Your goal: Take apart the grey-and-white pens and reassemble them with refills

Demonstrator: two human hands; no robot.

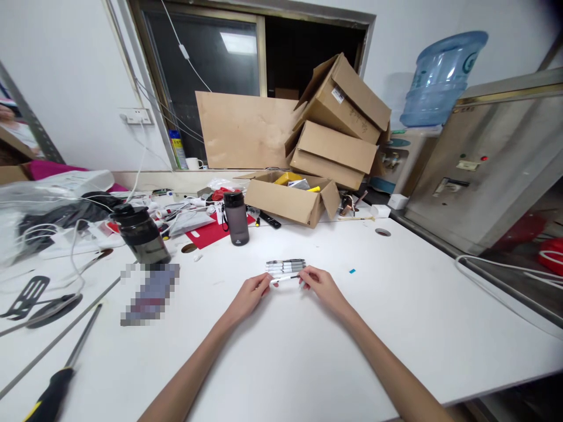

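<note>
Between my two hands is a white pen (285, 279) with a dark section toward its right end. The fingers of my left hand (255, 291) pinch its left end. At the other end my right hand (320, 284) has its fingertips closed, with a small pale piece showing under them that I cannot make out. Just beyond the held pen, several pens (285, 266) lie side by side in a neat row on the white table (281, 351); the farthest looks darker than the others.
A dark bottle (236, 220) and an open cardboard box (285, 202) stand behind the pens. To the left are another bottle (143, 237), a blurred-out item (152, 296) and a screwdriver (65, 369). A small blue piece (352, 271) lies right of my right hand.
</note>
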